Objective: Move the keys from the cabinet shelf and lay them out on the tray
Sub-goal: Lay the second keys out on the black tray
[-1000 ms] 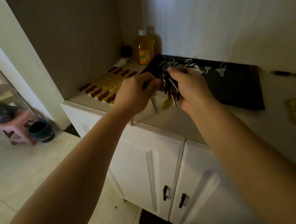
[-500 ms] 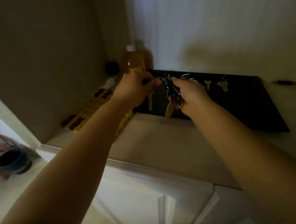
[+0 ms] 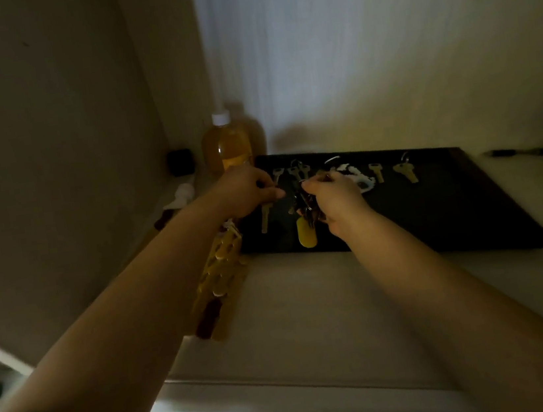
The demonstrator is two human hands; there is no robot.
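Both hands hold keys over the tray's left end, mid-frame.

Left hand (image 3: 244, 192) pinches a single key (image 3: 265, 220); right hand (image 3: 334, 197) grips a key bunch (image 3: 304, 206). Loose keys (image 3: 376, 171) line the tray (image 3: 471, 214) far edge; its right half lies bare.

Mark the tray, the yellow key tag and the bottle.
tray (image 3: 444, 217), head view, bare dark floor at its right.
yellow key tag (image 3: 307, 235), head view, middle of its face.
bottle (image 3: 227, 146), head view, amber body.

Dim, seemingly beige walls (image 3: 46, 131) meet pale countertop (image 3: 310, 304)
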